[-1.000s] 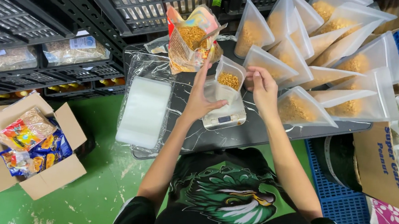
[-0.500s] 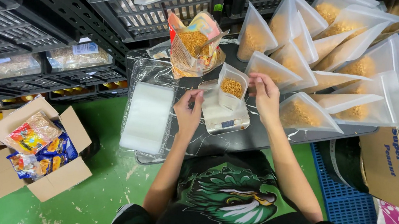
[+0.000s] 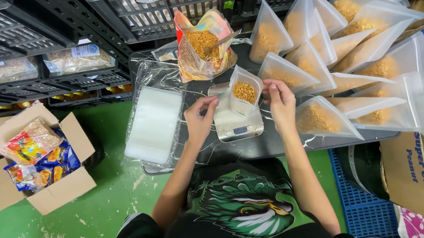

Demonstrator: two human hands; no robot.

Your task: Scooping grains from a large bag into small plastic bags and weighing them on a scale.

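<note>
A small clear pouch (image 3: 243, 93) holding golden crumbs stands upright on a silver digital scale (image 3: 235, 122). My right hand (image 3: 279, 104) pinches the pouch's right top edge. Just left of the scale, my left hand (image 3: 200, 117) hovers with fingers curled and nothing visible in it. Behind the scale, a large opened bag of the same golden crumbs (image 3: 202, 44) has a scoop handle sticking out. A stack of empty clear pouches (image 3: 153, 124) lies flat to the left.
Several filled clear pouches (image 3: 336, 58) lean in rows at the right on the dark tray (image 3: 283, 146). Black crates (image 3: 145, 5) stand behind. An open cardboard box of colourful snack packets (image 3: 32, 154) sits on the green floor, a blue crate (image 3: 366, 211) at the right.
My left hand has come back from the big bag toward me and now sits left of the scale. The right hand stays on the small pouch.
</note>
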